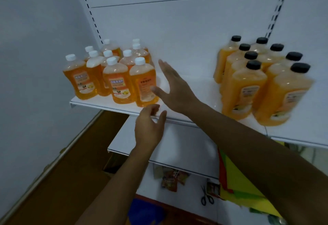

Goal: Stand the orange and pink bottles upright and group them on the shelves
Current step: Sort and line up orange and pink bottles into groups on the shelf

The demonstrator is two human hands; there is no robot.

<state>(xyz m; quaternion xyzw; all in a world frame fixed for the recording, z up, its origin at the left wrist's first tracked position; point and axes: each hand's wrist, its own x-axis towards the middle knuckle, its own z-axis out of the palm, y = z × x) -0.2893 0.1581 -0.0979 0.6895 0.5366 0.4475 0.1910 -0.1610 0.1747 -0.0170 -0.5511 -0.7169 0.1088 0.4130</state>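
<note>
A white shelf [113, 104] is seen from above. Its left end is filled by a tight cluster of upright white-capped bottles [113, 72], with no gaps wide enough for fingers between them. Its right end is filled by an equally tight cluster of black-capped bottles [260, 80]. Between the clusters a broad bare stretch of shelf is left open, reaching back to the rear panel [177, 29]. Part of this gap is occupied by the right hand [174, 87]; the left hand [150, 125] is held at the front edge. Above all caps, open space is left.
</note>
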